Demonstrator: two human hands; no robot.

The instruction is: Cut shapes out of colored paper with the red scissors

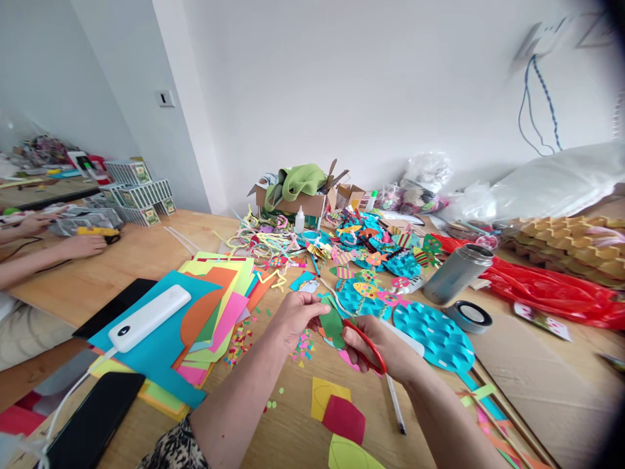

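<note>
Between the thumb and fingers of my left hand [299, 317] is a green paper piece [332, 326]. My right hand [375, 345] is closed on red-handled scissors [374, 357], whose blades meet the green paper's right side and are mostly hidden. Below my hands on the wooden table lie a yellow paper square [321, 394] with a drawn outline, a dark red paper piece [346, 420] and a yellow-green piece [351, 454]. Small coloured scraps [303, 344] are scattered beneath and beside my left hand.
Stacked coloured papers [215, 312] and a white power bank [149, 317] are at left. A steel bottle [458, 272], its lid [469, 316] and a blue paper disc [433, 335] stand or lie at right. Another person's hand [92, 245] holds a yellow tool.
</note>
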